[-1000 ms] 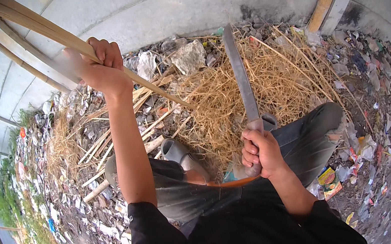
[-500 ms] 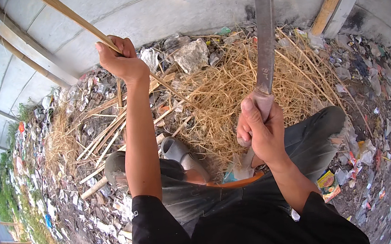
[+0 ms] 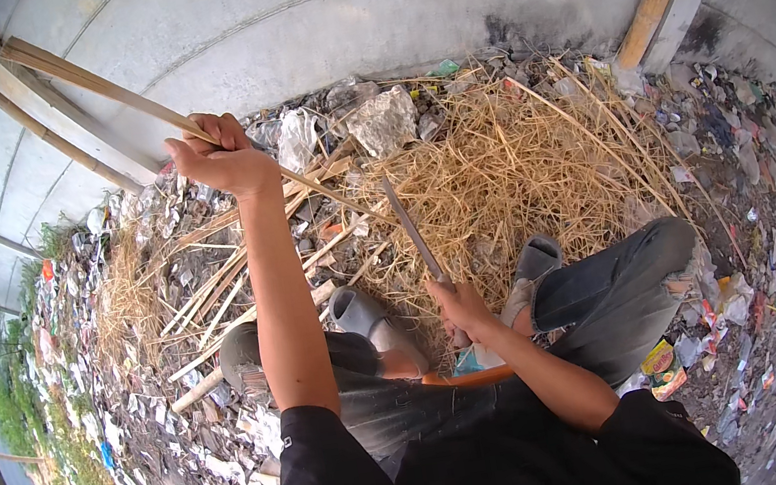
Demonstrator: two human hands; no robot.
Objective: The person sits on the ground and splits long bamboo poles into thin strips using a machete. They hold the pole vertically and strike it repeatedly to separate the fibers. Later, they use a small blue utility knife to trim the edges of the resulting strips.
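My left hand [image 3: 230,161] is raised at the left, its fingers closed round a long, thin bamboo strip [image 3: 104,87]. The strip slants from the upper left, by the wall, down to the ground in the middle. My right hand [image 3: 463,307] sits low between my knees, wrapped round the handle of a machete [image 3: 415,233]. Its dark blade points up and slightly left, beside the strip's lower end. Whether blade and strip touch, I cannot tell. A pile of pale bamboo shavings [image 3: 526,161] spreads beyond my feet.
More split bamboo strips [image 3: 214,288] lie on the ground at the left. A pale stone [image 3: 383,121] stands near the grey panel wall [image 3: 327,36]. My grey sandals [image 3: 358,312] are close below the blade. Litter [image 3: 168,446] covers the soil on both sides.
My right hand has swung the machete down from its raised, upright position, moving it left to the strip's lower end. My left hand, still holding the strip, has shifted slightly left and down.
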